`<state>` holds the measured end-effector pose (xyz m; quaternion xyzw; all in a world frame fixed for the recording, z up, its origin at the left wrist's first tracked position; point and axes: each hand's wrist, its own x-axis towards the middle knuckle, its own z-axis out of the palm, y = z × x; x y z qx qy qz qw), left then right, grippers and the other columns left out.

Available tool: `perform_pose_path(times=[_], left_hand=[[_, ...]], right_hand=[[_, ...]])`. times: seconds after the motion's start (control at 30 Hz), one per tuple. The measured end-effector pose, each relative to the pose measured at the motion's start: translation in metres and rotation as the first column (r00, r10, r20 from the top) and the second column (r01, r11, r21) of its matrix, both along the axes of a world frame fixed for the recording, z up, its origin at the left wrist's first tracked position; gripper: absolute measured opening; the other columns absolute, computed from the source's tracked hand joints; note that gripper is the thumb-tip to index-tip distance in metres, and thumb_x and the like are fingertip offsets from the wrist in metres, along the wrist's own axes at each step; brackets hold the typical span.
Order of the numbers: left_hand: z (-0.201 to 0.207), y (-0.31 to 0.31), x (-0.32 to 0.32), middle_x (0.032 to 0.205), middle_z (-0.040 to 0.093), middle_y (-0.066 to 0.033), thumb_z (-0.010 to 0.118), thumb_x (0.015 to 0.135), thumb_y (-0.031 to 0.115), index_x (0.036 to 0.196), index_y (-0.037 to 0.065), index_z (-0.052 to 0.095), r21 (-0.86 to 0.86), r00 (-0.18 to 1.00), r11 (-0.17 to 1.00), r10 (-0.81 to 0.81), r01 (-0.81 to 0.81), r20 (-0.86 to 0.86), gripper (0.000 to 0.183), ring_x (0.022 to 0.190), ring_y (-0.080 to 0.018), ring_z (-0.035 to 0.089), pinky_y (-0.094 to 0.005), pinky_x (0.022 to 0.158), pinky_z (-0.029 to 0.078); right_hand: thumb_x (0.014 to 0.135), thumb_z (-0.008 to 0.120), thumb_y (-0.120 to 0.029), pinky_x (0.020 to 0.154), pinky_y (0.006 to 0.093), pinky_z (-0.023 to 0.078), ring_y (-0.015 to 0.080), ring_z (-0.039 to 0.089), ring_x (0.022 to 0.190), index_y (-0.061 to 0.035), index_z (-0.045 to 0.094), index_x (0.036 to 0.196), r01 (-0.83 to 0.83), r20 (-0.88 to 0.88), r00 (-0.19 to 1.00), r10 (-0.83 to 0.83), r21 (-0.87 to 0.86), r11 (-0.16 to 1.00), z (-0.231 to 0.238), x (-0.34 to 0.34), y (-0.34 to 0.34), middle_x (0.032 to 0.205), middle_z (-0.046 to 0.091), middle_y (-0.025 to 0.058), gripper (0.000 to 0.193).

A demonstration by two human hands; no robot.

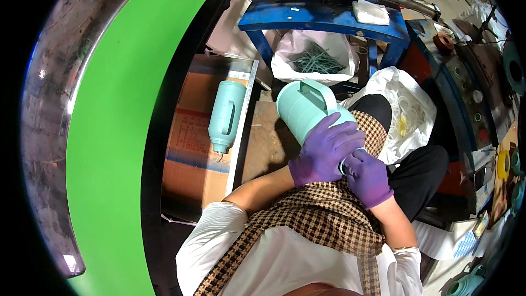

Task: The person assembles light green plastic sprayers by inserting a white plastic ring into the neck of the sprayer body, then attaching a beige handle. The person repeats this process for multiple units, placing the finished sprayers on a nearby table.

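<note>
A mint-green plastic thermos shell (303, 111) with a looped handle lies tilted across my lap, its wide end toward the far left. My left hand (327, 151), in a purple glove, is closed around the shell near its narrow end. My right hand (369, 178), gloved the same, is closed right at that narrow end, its fingers touching a pale green rim. Whether it also grips a small tool or a bit of plastic is hidden by the fingers. A second mint-green thermos shell (226, 112) lies on a cardboard box (186, 156) to my left, with a thin strip hanging from its neck.
A green conveyor belt (112, 148) curves along the left. Ahead stands a blue metal table (307, 17), with a white sack (282, 66) of green plastic strips beneath it. Another white sack (424, 112) holds pale scraps beside my knee. Machinery (466, 98) stands at the right.
</note>
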<state>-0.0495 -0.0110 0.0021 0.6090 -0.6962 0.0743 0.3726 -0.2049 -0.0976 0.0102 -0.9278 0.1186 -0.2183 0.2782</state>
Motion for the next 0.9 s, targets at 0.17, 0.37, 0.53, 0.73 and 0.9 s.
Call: perform_pose_path(times=[0.17,0.37,0.53,0.73,0.9], left_hand=[[-0.001,-0.004,-0.005,0.124,0.068,-0.007,0.075,0.064,0.015,0.116,0.01,0.068,-0.055,0.997,0.998,0.018,-0.014,0.071,0.053,0.12,-0.027,0.062,-0.052,0.111,0.038],[-0.005,-0.01,-0.004,0.122,0.069,-0.0081,0.076,0.069,0.021,0.115,0.009,0.068,0.052,0.994,0.998,0.021,-0.026,0.107,0.048,0.12,-0.0286,0.062,-0.054,0.111,0.038],[0.004,-0.019,-0.01,0.119,0.069,-0.0113,0.081,0.07,0.038,0.113,0.007,0.068,0.144,0.983,0.99,-0.026,-0.001,0.183,0.055,0.119,-0.0311,0.062,-0.054,0.111,0.037],[0.011,-0.02,-0.023,0.119,0.068,-0.0108,0.077,0.074,0.04,0.116,0.007,0.064,0.056,0.966,0.996,-0.082,0.071,0.244,0.055,0.117,-0.034,0.06,-0.0568,0.11,0.035],[0.021,-0.027,-0.03,0.117,0.068,-0.0094,0.075,0.078,0.036,0.115,0.007,0.062,0.089,0.923,0.988,-0.149,0.125,0.356,0.049,0.117,-0.0326,0.06,-0.06,0.111,0.033]], right_hand=[[0.072,0.07,-0.004,0.066,0.0404,0.054,0.0312,0.065,0.077,-0.0075,0.066,0.092,0.157,-0.004,0.987,-0.158,-0.026,0.987,-0.008,-0.002,0.011,0.088,0.063,0.0105,0.021],[0.072,0.06,0.004,0.063,0.0423,0.051,0.0376,0.063,0.072,-0.0037,0.061,0.086,0.081,0.173,0.979,-0.11,0.164,0.983,-0.023,-0.008,-0.002,0.082,0.059,0.016,0.017],[0.082,0.06,-0.006,0.083,0.0412,0.055,0.0367,0.066,0.097,-0.0064,0.067,0.105,0.037,0.013,0.999,-0.041,0.23,0.972,-0.035,-0.011,-0.01,0.109,0.067,0.0148,0.024],[0.082,0.062,-0.006,0.074,0.0434,0.054,0.0372,0.067,0.087,-0.0073,0.066,0.102,-0.031,-0.035,0.999,0.036,0.117,0.993,-0.04,-0.014,-0.009,0.097,0.068,0.0155,0.021],[0.083,0.061,-0.002,0.078,0.041,0.055,0.032,0.068,0.085,-0.0065,0.063,0.126,-0.095,0.177,0.983,0.041,0.309,0.946,-0.024,-0.059,0.001,0.094,0.068,0.0119,0.044]])
